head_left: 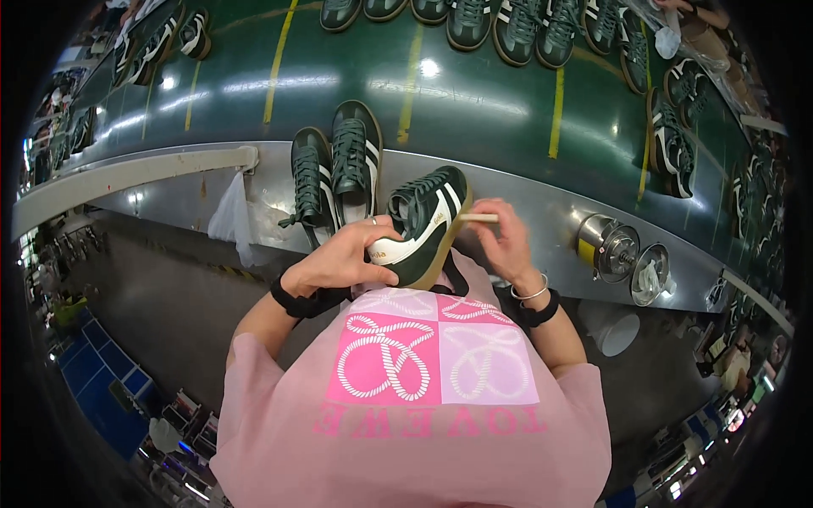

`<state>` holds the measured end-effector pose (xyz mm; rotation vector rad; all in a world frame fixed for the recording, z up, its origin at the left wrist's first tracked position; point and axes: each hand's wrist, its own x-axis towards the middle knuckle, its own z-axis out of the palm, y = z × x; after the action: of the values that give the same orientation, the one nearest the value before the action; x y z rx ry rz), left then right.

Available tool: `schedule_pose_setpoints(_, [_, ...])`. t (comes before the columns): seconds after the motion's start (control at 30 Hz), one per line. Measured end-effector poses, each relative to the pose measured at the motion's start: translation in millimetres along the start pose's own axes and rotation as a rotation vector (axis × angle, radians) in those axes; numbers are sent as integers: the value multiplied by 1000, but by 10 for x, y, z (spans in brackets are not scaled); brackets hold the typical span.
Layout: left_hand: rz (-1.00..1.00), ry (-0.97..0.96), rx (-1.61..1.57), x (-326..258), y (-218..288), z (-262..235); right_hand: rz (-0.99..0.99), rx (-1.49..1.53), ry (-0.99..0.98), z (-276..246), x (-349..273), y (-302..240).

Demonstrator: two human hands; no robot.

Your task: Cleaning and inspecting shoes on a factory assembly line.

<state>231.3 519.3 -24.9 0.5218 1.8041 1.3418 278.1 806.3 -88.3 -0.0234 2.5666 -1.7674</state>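
Observation:
My left hand grips a dark green sneaker by its heel, with the thumb on the near side and fingers over the collar. The sneaker is tilted on its side, with its white side stripes and gum-coloured sole showing. My right hand is closed around a short pale stick, whose tip meets the sole edge near the forefoot. What the stick is made for I cannot tell. Just left of the held shoe, a matching pair of green sneakers stands with toes pointing away.
A green conveyor belt with yellow lines carries several more sneakers. Along its near side runs a metal ledge. A round metal pot with its lid sits at right. A white rail and plastic bag are at left.

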Motion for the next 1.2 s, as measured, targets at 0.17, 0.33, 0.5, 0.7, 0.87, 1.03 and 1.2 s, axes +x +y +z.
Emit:
schedule_pose_setpoints(0.17, [-47,-3,-34,-6,0,30,-471,-44,-387,139,285,-541])
schedule_pose_setpoints(0.33, [-49,-21,-56,-25,-28,43,-538,-192,-515,167,346,-414])
schedule_pose_setpoints(0.5, [-51,-43,-42,30,12,35,-587,-185,-492,168,357,-629])
schedule_pose_setpoints(0.7, [-36,-21,-56,11,-51,35,-487,-214,-488,109,346,-432])
schedule_pose_setpoints(0.87, [-4,-30,-6,34,-27,28,-552,-178,-466,191,318,-592])
schedule_pose_setpoints(1.03, [6,-3,-51,31,-48,46,-477,-221,-491,134,308,-454])
schedule_pose_setpoints(1.2, [-39,-23,-27,14,-37,35,-469,-187,-480,194,293,-467])
